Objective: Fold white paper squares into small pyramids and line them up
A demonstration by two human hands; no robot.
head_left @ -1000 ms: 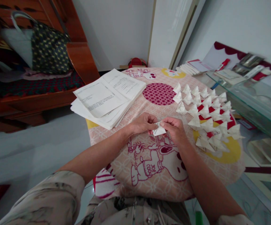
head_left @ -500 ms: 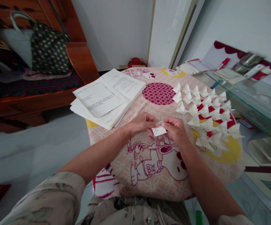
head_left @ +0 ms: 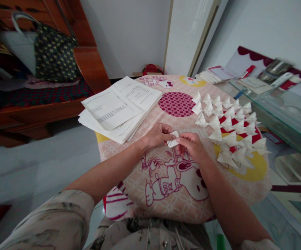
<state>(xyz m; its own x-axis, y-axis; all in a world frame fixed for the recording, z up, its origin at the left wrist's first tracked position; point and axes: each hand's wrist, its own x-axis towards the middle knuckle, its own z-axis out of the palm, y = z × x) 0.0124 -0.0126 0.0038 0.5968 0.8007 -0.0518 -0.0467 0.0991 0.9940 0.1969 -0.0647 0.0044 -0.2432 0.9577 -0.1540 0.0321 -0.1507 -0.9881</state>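
Head view: the left hand [head_left: 157,135] and the right hand [head_left: 192,146] both pinch a small white folded paper piece [head_left: 172,141] between their fingertips, just above the pink cartoon-print cloth [head_left: 166,194] covering the table. Rows of white folded paper triangles [head_left: 231,133] lie to the right; a stack of printed white sheets [head_left: 119,109] lies to the left.

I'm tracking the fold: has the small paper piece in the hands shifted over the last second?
Yes. The small paper piece has moved slightly up and left, away from the cartoon dog print on the cloth, pinched between the left hand and right hand.
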